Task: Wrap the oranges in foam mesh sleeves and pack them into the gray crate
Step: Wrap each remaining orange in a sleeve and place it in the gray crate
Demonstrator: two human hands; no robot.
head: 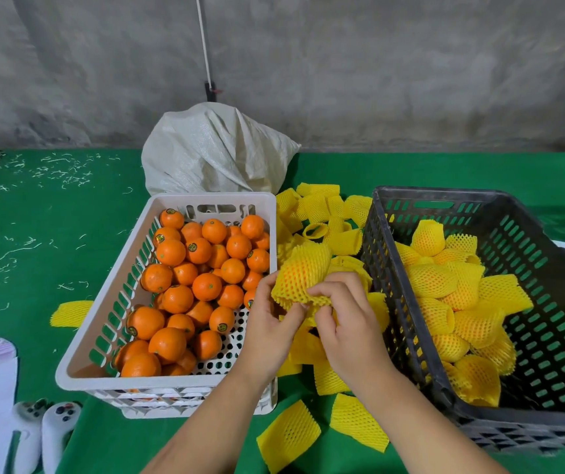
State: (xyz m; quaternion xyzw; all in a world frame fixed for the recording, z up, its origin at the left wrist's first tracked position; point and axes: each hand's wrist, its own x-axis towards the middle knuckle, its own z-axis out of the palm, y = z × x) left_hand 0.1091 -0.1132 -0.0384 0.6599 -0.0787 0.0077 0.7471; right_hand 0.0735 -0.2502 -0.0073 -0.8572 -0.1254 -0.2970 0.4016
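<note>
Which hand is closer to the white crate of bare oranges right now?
Left. The left hand overlaps the white crate's right rim while gripping the sleeved orange. The right hand pinches the same sleeve farther right, over the loose sleeves.

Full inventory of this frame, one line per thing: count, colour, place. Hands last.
white crate: one, left of centre
bare oranges: dozens, orange, in white crate
gray crate: one, dark, right
wrapped oranges: a dozen or more, yellow mesh, in gray crate
empty sleeves: many, yellow, between the crates and near front edge
orange being wrapped: one, yellow mesh, held between crates
sack: one, white, behind white crate
controllers: two, white, bottom left
table cloth: green
left hand: grips sleeve end
right hand: pinches sleeve end
</note>
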